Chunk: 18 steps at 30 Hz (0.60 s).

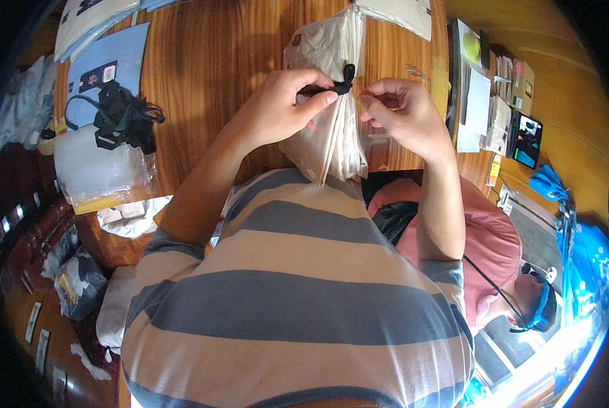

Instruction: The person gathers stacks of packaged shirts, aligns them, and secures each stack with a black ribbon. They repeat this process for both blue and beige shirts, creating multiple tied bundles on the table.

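Observation:
A bundle of white goods in clear plastic sleeves (331, 132) stands near the table's front edge, in front of my body. Round its upper middle runs a black fabric strip (344, 88), with a small loop sticking up. My left hand (287, 105) is closed on the strip at the bundle's left side, thumb and forefinger pinching it. Just right of the bundle, my right hand (403, 115) has its fingers curled, thumb and forefinger close together. Whatever may be between those fingertips is too small to make out.
A heap of black strips (124, 115) lies at the table's left, between a light-blue packaged garment (121, 58) and clear plastic sleeves (97, 166). Further packages lie along the far edge. At right, a person in pink (474, 251) sits close by; a phone (527, 141) stands beyond the table.

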Tool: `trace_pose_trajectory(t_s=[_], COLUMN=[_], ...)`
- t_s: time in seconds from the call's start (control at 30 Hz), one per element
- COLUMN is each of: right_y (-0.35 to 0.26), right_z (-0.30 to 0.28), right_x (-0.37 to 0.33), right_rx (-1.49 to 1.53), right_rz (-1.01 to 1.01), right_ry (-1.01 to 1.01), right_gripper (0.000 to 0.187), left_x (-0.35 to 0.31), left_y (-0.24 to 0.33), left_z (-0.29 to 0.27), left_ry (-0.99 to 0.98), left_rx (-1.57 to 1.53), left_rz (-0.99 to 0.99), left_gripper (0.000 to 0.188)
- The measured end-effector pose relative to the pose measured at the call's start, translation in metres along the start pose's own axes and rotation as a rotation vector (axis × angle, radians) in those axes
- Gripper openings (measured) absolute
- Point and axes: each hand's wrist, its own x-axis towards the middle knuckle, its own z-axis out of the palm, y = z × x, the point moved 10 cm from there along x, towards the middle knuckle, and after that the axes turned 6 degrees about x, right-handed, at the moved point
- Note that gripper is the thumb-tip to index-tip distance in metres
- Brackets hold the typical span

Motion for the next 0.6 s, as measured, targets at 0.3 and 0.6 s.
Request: trace_pose_trajectory(t_s=[0.3, 0.6], right_y=[-0.004, -0.008], right_z=[0.013, 0.003], right_x=[0.009, 0.006], right_rx=[-0.1, -0.125], right_rz=[0.126, -0.051], right_ry=[-0.076, 0.051], right_gripper=[0.023, 0.022], left_x=[0.002, 0.004], left_y=[0.007, 0.0], left_z=[-0.01, -0.015], left_ry=[-0.023, -0.022], left_rx=[0.025, -0.073], left_rz=[0.039, 0.089], left_gripper=[0.027, 0.029])
